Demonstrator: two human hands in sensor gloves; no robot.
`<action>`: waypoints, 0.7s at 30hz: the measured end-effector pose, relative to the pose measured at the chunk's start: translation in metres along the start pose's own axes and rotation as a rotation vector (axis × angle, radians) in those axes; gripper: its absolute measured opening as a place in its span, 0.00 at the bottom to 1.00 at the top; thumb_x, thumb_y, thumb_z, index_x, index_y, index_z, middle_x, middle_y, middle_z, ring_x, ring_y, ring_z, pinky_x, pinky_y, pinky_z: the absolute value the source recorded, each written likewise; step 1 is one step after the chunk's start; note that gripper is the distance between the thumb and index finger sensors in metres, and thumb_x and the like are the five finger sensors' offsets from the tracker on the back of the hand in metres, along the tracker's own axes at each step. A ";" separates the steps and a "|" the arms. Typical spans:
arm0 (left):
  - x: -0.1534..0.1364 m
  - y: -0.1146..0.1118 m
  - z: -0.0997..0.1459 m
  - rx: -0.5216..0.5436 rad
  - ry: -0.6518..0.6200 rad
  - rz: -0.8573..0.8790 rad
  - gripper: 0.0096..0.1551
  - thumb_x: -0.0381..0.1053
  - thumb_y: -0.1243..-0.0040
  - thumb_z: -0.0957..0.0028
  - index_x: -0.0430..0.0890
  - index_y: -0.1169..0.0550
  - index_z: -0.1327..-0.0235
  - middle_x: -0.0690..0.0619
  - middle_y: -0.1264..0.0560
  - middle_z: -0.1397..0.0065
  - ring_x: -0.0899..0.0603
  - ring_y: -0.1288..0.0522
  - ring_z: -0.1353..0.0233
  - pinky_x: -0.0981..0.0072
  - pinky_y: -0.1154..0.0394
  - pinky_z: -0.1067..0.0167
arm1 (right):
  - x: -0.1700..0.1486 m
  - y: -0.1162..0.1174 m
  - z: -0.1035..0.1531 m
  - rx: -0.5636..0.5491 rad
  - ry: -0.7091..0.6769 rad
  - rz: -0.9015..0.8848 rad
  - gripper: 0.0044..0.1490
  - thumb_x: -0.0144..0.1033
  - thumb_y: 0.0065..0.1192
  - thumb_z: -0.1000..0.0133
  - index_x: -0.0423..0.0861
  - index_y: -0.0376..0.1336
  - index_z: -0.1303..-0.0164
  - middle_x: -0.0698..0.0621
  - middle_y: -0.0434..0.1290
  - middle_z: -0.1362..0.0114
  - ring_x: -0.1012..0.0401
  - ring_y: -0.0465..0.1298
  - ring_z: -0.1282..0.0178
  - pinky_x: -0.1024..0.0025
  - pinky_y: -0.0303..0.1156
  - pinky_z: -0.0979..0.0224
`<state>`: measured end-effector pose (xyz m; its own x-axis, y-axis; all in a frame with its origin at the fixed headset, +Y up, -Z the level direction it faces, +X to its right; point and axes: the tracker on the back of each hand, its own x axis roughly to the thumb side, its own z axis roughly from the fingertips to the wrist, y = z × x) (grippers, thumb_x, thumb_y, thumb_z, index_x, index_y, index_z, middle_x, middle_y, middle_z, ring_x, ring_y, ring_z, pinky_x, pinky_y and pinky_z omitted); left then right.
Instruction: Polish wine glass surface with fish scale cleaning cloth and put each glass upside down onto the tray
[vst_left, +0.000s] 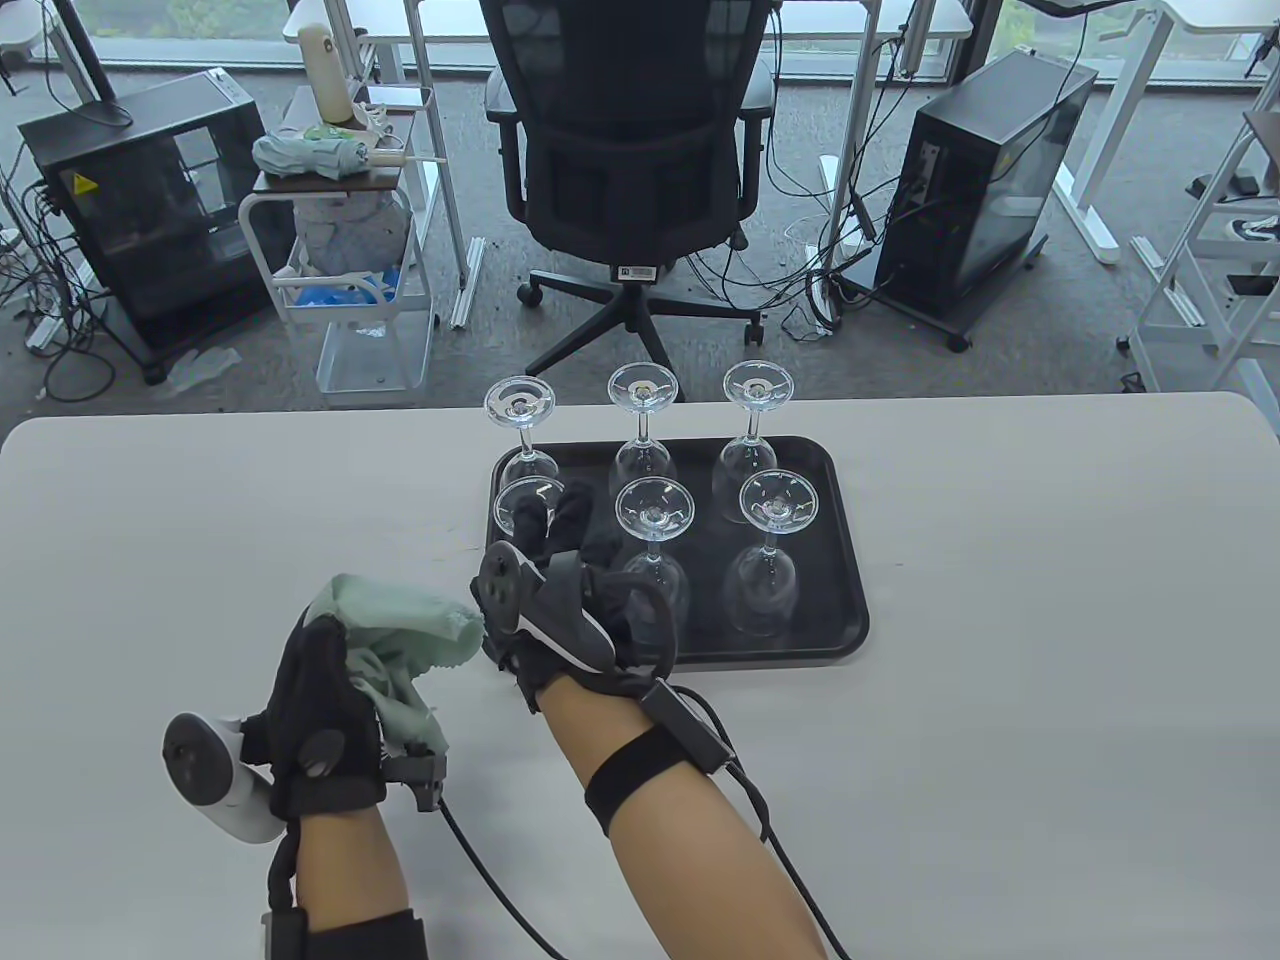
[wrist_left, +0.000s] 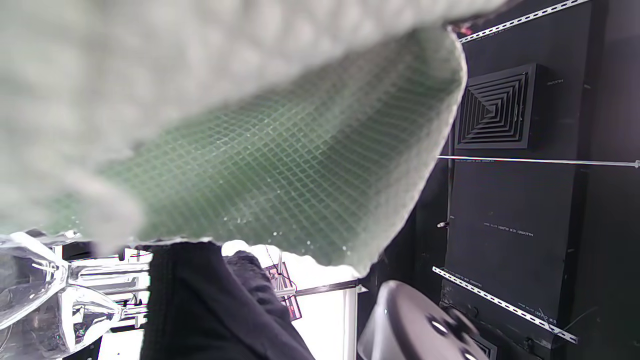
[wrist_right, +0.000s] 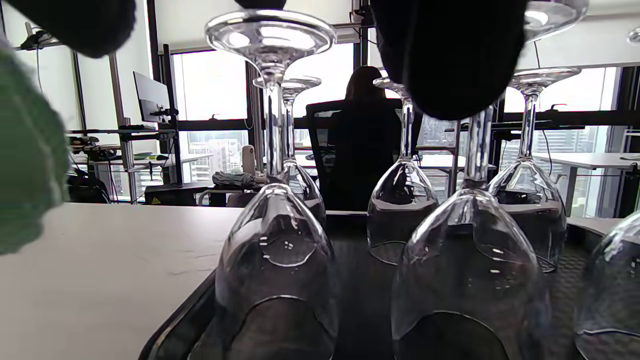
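A black tray (vst_left: 852, 600) holds several wine glasses, all standing upside down in two rows. My right hand (vst_left: 550, 512) hovers over the front-left glass (vst_left: 522, 492), its fingers spread around the glass's foot. In the right wrist view that glass (wrist_right: 277, 260) stands on the tray (wrist_right: 175, 325), with dark fingertips (wrist_right: 450, 55) apart from the foot on either side. My left hand (vst_left: 320, 690) grips a bunched pale green fish scale cloth (vst_left: 400, 625) above the table, left of the tray. The cloth (wrist_left: 300, 150) fills most of the left wrist view.
The white table (vst_left: 1050, 600) stretches wide to the right of the tray and to its left. Beyond its far edge stand a black office chair (vst_left: 630, 140), a white cart (vst_left: 350, 260) and two dark computer towers (vst_left: 985, 190).
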<state>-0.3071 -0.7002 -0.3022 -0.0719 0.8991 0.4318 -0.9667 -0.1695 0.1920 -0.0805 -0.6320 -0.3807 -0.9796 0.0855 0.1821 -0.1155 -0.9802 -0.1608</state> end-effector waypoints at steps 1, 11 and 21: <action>0.000 0.000 0.000 0.001 0.000 0.000 0.30 0.65 0.54 0.36 0.49 0.26 0.30 0.47 0.28 0.24 0.35 0.26 0.27 0.38 0.25 0.35 | -0.002 -0.010 0.008 -0.045 -0.054 -0.041 0.54 0.75 0.54 0.43 0.57 0.42 0.16 0.38 0.40 0.15 0.37 0.68 0.27 0.54 0.80 0.44; -0.001 0.000 0.001 0.005 0.004 -0.025 0.31 0.65 0.54 0.36 0.49 0.27 0.29 0.47 0.29 0.22 0.35 0.27 0.26 0.37 0.26 0.34 | -0.165 -0.039 0.106 -0.221 -0.262 -0.384 0.48 0.71 0.55 0.43 0.57 0.51 0.17 0.42 0.49 0.13 0.39 0.60 0.19 0.40 0.70 0.29; -0.033 -0.018 -0.006 0.029 0.110 -0.265 0.32 0.67 0.54 0.37 0.52 0.29 0.27 0.48 0.33 0.19 0.34 0.33 0.22 0.32 0.32 0.30 | -0.307 0.025 0.128 -0.155 -0.065 -0.549 0.47 0.68 0.56 0.42 0.54 0.52 0.16 0.41 0.44 0.12 0.39 0.40 0.15 0.29 0.47 0.24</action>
<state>-0.2886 -0.7241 -0.3255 0.1545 0.9516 0.2656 -0.9481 0.0672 0.3109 0.2386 -0.7052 -0.3164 -0.7577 0.5587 0.3374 -0.6319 -0.7573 -0.1652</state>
